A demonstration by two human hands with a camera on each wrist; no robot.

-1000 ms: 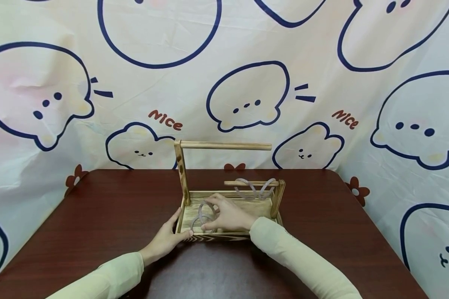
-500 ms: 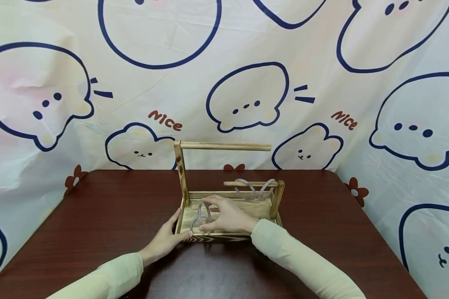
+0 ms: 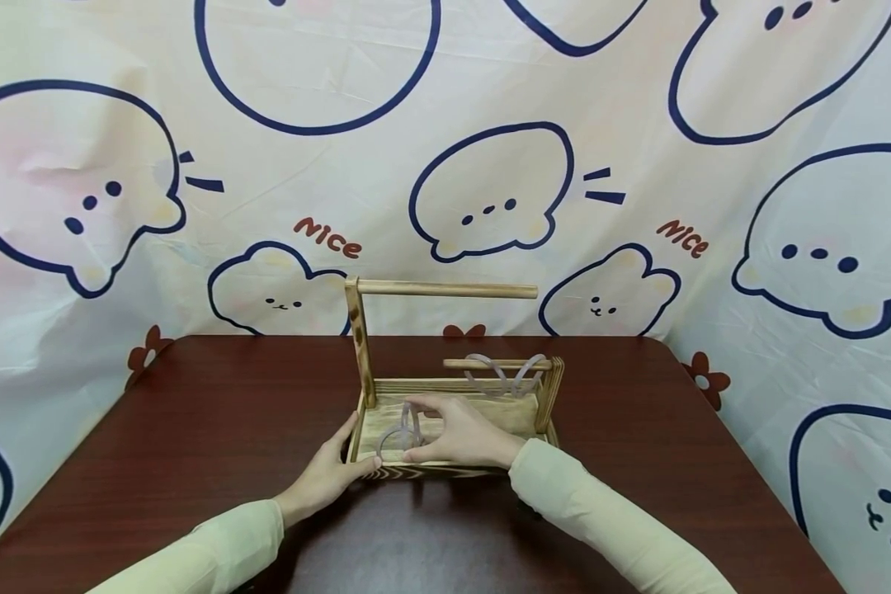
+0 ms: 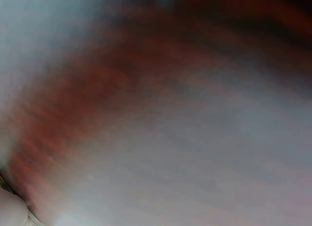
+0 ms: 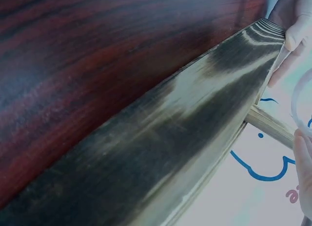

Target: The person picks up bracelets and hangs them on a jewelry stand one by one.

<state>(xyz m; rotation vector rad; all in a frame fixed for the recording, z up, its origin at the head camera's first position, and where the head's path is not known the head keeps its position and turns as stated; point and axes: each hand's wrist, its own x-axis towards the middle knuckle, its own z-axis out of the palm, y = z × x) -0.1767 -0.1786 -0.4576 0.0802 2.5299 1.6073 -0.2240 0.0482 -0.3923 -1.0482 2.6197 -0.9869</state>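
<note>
A wooden stand point(image 3: 386, 474) with a tray base, a tall post and two horizontal rods sits mid-table. My right hand point(image 3: 456, 433) reaches into the tray and pinches a clear ring point(image 3: 408, 419) held upright between thumb and fingers; another clear ring point(image 3: 388, 443) lies flat on the tray just below. My left hand point(image 3: 330, 474) grips the tray's front left corner. Two clear rings point(image 3: 506, 375) hang on the low rod. In the right wrist view the stand's front edge point(image 5: 185, 138) fills the frame, with a ring point(image 5: 300, 97) at the right edge. The left wrist view is a blur.
The dark red table point(image 3: 215, 429) stretches to both sides of the stand. A cartoon-print cloth point(image 3: 445, 148) hangs behind and round the table. The upper rod point(image 3: 445, 289) carries nothing.
My right hand has drawn slightly to the right and tilted the pinched ring more upright. The left hand has stayed on the tray corner.
</note>
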